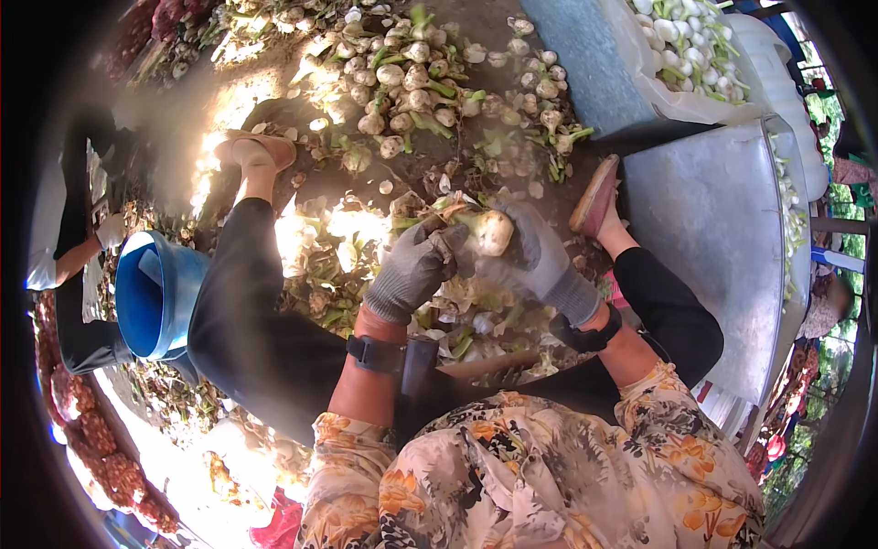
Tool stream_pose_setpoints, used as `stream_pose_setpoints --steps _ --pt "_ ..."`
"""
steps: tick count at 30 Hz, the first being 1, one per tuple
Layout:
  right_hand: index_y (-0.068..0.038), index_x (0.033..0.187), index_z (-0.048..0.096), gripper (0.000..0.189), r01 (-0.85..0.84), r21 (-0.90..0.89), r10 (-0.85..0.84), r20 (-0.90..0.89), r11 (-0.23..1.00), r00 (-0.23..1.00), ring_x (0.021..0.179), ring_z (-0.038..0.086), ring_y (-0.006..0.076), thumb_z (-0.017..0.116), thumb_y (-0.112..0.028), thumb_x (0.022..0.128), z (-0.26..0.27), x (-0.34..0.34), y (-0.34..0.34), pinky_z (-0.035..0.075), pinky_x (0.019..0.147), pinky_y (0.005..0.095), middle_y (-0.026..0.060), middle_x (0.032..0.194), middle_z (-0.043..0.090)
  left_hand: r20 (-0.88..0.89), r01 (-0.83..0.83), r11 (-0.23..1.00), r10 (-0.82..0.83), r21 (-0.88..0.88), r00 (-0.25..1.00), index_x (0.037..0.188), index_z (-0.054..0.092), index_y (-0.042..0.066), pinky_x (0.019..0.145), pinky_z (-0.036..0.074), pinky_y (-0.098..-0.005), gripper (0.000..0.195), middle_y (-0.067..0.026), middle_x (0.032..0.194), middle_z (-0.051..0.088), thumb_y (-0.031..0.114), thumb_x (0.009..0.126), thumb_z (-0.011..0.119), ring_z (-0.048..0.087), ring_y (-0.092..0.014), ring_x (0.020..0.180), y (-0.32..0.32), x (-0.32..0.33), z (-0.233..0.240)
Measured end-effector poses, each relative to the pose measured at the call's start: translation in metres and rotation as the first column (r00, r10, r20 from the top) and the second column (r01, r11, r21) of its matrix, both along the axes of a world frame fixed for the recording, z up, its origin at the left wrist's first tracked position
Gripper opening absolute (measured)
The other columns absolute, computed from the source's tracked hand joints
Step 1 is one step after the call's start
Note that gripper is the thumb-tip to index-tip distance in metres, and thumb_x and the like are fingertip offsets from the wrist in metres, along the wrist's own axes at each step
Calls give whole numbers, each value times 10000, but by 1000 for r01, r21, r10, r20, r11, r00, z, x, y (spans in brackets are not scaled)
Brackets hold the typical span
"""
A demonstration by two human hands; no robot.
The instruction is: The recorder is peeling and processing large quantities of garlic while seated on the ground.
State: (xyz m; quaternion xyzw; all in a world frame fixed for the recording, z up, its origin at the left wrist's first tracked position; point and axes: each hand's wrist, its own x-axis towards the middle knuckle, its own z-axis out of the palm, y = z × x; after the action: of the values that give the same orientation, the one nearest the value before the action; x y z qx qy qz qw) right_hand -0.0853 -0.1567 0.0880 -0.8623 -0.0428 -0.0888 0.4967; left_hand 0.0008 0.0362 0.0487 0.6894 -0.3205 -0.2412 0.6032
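Note:
Both my hands wear grey knit gloves and meet over the ground between my legs. A whitish garlic bulb [492,233] with a green stem and loose brown outer leaves lies between them. My left hand [422,261] has its fingers closed on the stem and leaves. Around the far side of the bulb curves my right hand [538,254], its fingers partly blurred and touching it. Beneath my hands lie peeled skins and leaf scraps [343,254]. Beyond them is a heap of unpeeled garlic bulbs [411,79] with short green stems.
A blue bucket [161,295] stands left of my leg. On the right are two large metal containers; peeled white bulbs [686,48] fill the far one, and the near one [706,206] also holds some. At the left edge, a co-worker's gloved hand [111,231] shows. Filled red net sacks [103,439] line the lower left.

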Motion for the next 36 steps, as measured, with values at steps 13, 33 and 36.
stream_pose_setpoints --steps 13,33,36 --pt "-39 1203 501 479 356 262 -338 -112 897 934 816 640 211 439 -442 951 -4 50 -7 520 682 347 89 946 629 571 -129 977 10 169 821 987 656 74 845 486 -378 283 -127 1026 641 25 712 618 581 -317 971 -5 -11 -21" --pt "0 944 562 198 485 471 -390 -289 737 874 738 593 159 584 -44 753 28 7 12 490 691 277 85 865 599 116 -152 971 132 185 984 1011 587 -14 746 511 -346 207 -162 1000 567 117 924 453 594 -243 874 -5 -7 -44" --pt "-6 907 554 163 292 517 -192 -238 805 952 711 547 71 574 -27 746 42 -2 12 455 648 208 31 823 569 442 -363 923 273 131 854 929 575 -31 700 504 -344 216 -126 876 581 102 931 405 592 -206 765 -5 -4 -48"
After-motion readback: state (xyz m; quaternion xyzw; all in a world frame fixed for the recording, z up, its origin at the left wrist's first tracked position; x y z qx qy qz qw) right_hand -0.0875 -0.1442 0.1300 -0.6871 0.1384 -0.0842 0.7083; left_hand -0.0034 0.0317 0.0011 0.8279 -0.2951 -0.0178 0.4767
